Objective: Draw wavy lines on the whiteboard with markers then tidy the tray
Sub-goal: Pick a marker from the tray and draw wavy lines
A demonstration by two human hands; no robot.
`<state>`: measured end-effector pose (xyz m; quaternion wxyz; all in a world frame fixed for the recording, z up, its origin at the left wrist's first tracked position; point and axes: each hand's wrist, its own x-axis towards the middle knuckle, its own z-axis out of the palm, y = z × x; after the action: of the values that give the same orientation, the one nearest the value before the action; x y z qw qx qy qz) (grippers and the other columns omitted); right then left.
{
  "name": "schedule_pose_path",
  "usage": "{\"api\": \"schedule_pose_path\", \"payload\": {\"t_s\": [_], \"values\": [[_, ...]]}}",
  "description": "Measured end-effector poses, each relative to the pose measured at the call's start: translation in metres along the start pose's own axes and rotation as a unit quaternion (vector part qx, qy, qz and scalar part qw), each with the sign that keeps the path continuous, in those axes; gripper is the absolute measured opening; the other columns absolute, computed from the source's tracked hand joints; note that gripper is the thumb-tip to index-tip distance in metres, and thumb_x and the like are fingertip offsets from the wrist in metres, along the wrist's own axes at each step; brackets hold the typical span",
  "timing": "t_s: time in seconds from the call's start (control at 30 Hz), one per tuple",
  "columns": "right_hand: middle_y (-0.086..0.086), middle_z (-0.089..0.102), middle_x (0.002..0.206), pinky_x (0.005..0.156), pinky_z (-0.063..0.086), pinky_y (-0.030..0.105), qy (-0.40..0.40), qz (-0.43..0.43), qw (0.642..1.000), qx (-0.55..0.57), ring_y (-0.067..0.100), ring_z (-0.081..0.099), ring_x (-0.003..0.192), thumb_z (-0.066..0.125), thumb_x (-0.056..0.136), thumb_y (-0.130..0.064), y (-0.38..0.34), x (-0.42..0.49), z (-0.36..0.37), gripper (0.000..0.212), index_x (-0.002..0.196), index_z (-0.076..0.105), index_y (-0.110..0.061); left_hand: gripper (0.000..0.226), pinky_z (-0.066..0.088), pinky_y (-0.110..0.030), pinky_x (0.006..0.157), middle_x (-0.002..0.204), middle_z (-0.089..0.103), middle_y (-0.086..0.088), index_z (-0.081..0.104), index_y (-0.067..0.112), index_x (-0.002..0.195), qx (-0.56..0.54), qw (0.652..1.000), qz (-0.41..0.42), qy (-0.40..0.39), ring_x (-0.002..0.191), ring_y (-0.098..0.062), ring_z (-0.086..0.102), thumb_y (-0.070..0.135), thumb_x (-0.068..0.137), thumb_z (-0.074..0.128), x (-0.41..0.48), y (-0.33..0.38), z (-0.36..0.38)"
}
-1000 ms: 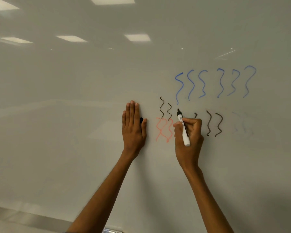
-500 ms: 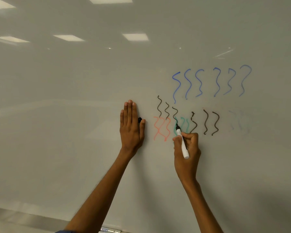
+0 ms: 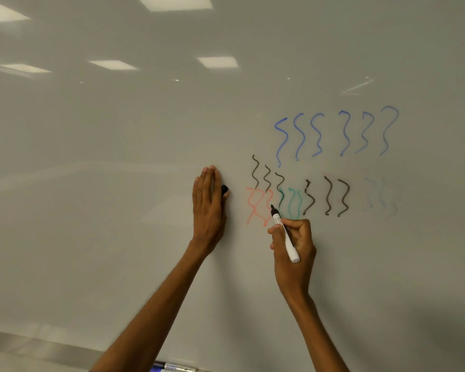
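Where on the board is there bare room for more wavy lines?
Bare: the whole whiteboard left of the left hand, and the strip below the right hand and marker. Crowded: between the hands and rightward, under the blue lines.

Whiteboard [image 3: 91,237]: was smooth, glossy and reflective. Marker [image 3: 285,234]: had a white, slightly shiny plastic barrel with a dark matt tip; cap [image 3: 224,189] was black plastic. Tray [image 3: 38,347]: looked like grey metal with a dull, brushed finish.
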<state>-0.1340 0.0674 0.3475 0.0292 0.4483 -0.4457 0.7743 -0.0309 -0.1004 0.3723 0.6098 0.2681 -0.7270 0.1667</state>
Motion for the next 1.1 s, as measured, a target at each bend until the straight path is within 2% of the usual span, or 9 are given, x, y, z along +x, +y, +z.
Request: {"api": "schedule_pose_path", "payload": {"t_s": [0.07, 0.13, 0.23, 0.33, 0.43, 0.53, 0.77, 0.93, 1.1], "values": [[-0.003, 0.070, 0.078, 0.053, 0.052, 0.022, -0.006, 0.009, 1.000, 0.024, 0.012, 0.061, 0.057, 0.061, 0.083, -0.040, -0.004, -0.002, 0.000, 0.023, 0.087, 0.057, -0.018, 0.039, 0.040, -0.047, 0.107, 0.140, 0.048, -0.020, 0.048, -0.003, 0.137, -0.018, 1.000, -0.003, 0.025, 0.133, -0.033, 0.042, 0.014, 0.101, 0.050, -0.001, 0.002, -0.009], [0.002, 0.071, 0.079, 0.053, 0.050, 0.021, -0.009, 0.029, 0.998, 0.060, 0.013, 0.061, 0.059, 0.063, 0.081, -0.039, -0.008, -0.003, -0.004, 0.026, 0.089, 0.060, -0.014, 0.036, 0.048, -0.037, 0.094, 0.126, 0.056, -0.012, 0.057, 0.006, 0.133, -0.072, 0.997, -0.035, 0.021, 0.114, -0.026, 0.055, 0.012, 0.098, 0.057, -0.009, 0.009, -0.024], [0.009, 0.070, 0.075, 0.047, 0.042, 0.021, -0.001, 0.089, 0.989, 0.115, 0.019, 0.055, 0.057, 0.067, 0.088, -0.021, -0.012, -0.005, -0.011, 0.010, 0.087, 0.069, -0.011, 0.037, 0.050, -0.025, 0.081, 0.105, 0.066, -0.001, 0.061, 0.013, 0.130, -0.194, 0.977, -0.084, -0.031, 0.086, -0.016, 0.064, 0.009, 0.093, 0.063, -0.037, 0.025, -0.048], [0.010, 0.066, 0.064, 0.043, 0.036, 0.022, -0.001, 0.138, 0.985, 0.107, 0.019, 0.052, 0.051, 0.064, 0.092, -0.020, -0.004, -0.011, -0.018, 0.019, 0.078, 0.072, -0.011, 0.036, 0.048, -0.017, 0.076, 0.093, 0.070, 0.005, 0.067, 0.013, 0.123, -0.308, 0.934, -0.155, -0.089, 0.068, -0.013, 0.065, 0.003, 0.088, 0.067, -0.071, 0.036, -0.062], [0.008, 0.064, 0.060, 0.042, 0.037, 0.021, -0.018, 0.194, 0.976, 0.094, 0.017, 0.053, 0.049, 0.060, 0.094, -0.028, 0.010, -0.024, -0.025, 0.026, 0.083, 0.073, -0.008, 0.029, 0.047, -0.016, 0.076, 0.088, 0.071, 0.008, 0.071, 0.017, 0.116, -0.328, 0.910, -0.200, -0.158, 0.074, -0.011, 0.067, 0.008, 0.089, 0.068, -0.097, 0.043, -0.067], [0.007, 0.061, 0.058, 0.042, 0.037, 0.022, -0.019, 0.240, 0.966, 0.092, 0.018, 0.053, 0.049, 0.057, 0.096, -0.029, 0.023, -0.039, -0.034, 0.029, 0.085, 0.072, -0.006, 0.025, 0.050, -0.022, 0.076, 0.090, 0.072, 0.009, 0.071, 0.021, 0.114, -0.332, 0.890, -0.221, -0.221, 0.078, -0.012, 0.069, 0.015, 0.091, 0.067, -0.115, 0.049, -0.068], [0.009, 0.056, 0.054, 0.040, 0.035, 0.022, -0.018, 0.264, 0.960, 0.091, 0.017, 0.050, 0.045, 0.056, 0.097, -0.021, 0.033, -0.062, -0.058, 0.027, 0.078, 0.071, -0.007, 0.025, 0.051, -0.020, 0.074, 0.100, 0.070, 0.011, 0.067, 0.022, 0.119, -0.311, 0.876, -0.173, -0.326, 0.076, -0.009, 0.068, 0.024, 0.095, 0.061, -0.136, 0.063, -0.068], [0.006, 0.056, 0.052, 0.039, 0.035, 0.022, 0.017, 0.256, 0.963, 0.078, 0.015, 0.049, 0.043, 0.056, 0.096, -0.019, 0.035, -0.068, -0.075, 0.027, 0.077, 0.070, -0.008, 0.031, 0.048, -0.015, 0.074, 0.100, 0.065, 0.012, 0.064, 0.025, 0.125, -0.286, 0.872, -0.134, -0.374, 0.078, -0.007, 0.066, 0.033, 0.096, 0.056, -0.145, 0.066, -0.070], [0.007, 0.057, 0.052, 0.038, 0.035, 0.022, -0.014, 0.266, 0.961, 0.070, 0.015, 0.050, 0.043, 0.056, 0.096, -0.018, 0.036, -0.075, -0.082, 0.027, 0.076, 0.071, -0.008, 0.034, 0.050, -0.017, 0.075, 0.099, 0.062, 0.013, 0.062, 0.027, 0.127, -0.267, 0.866, -0.087, -0.414, 0.078, -0.007, 0.064, 0.039, 0.097, 0.054, -0.151, 0.077, -0.067]]}}
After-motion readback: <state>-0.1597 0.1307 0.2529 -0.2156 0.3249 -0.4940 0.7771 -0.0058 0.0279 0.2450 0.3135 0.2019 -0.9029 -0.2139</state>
